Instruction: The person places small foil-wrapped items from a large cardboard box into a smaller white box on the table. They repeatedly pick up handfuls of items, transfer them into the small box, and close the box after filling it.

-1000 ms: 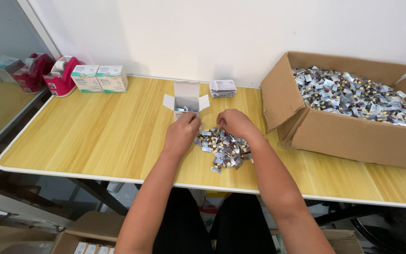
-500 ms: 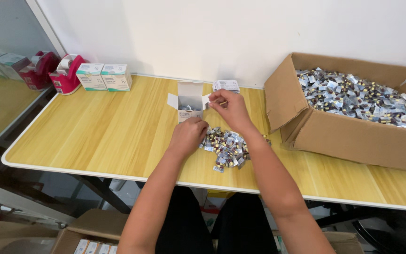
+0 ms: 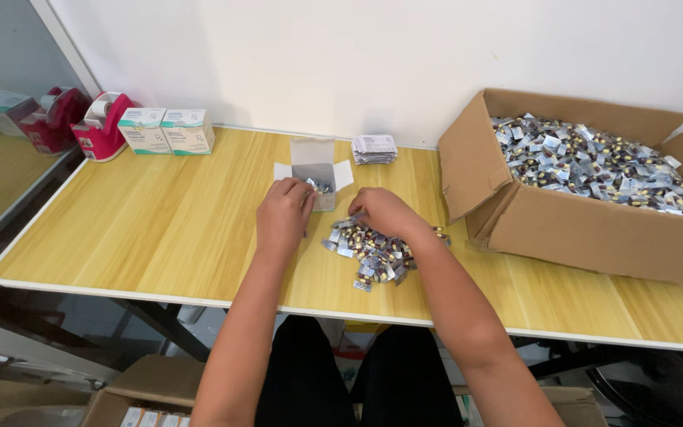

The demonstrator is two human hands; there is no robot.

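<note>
A person seated at a light wooden table [image 3: 160,229] works with both bare hands around a small open white carton [image 3: 315,170], which stands near the middle of the table with its flaps spread. The left hand [image 3: 284,212] rests just in front and to the left of the carton, fingers curled together toward its opening; whether they pinch anything cannot be told, since the fingertips are turned away. The right hand [image 3: 385,212] lies in front and to the right of the carton, fingers bent down onto a loose pile of silver blister strips [image 3: 373,251], apparently gathering some, though the grip itself is hidden beneath the hand. A few strips seem to sit already inside the carton. Judging from this, the work in hand is filling the carton from the pile, and the next move would call for lifting a small bunch cleanly and sliding it in without snagging the flaps. Behind the carton lies a stack of folded leaflets [image 3: 374,148]. Far to its right, a large brown cardboard box [image 3: 594,229] holds many more strips. Far to its left stand two small white boxes [image 3: 166,130] and a pink tape dispenser [image 3: 103,126]. The strips' contents are too small to make out.
</note>
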